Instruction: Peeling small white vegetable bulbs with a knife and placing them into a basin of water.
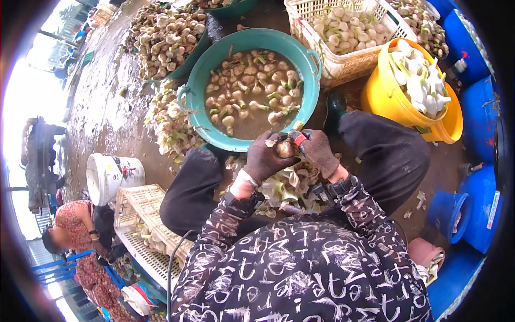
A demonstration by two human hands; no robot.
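Note:
In front of my lap, my left hand (263,157), in a dark work glove, grips a garlic bulb (285,149) with dirty outer skin. Against the bulb's other side, my gloved right hand (320,152) has its fingers curled around the bulb's stem side. A small red piece (299,139) shows at the right fingers; whether it is a tool or a band is unclear. Just beyond both hands stands a green tub (251,34) of muddy water with unpeeled garlic bulbs (249,70) in it. Peeled garlic skins (289,183) lie heaped below my hands, between my legs.
A yellow bucket (376,94) of peeled white garlic stands right, near a plastic crate (334,66) of bulbs. Unpeeled garlic (169,38) is piled at upper left. Blue barrels (478,116) line the right edge. Another person (76,221) works at left, past a crate (145,205).

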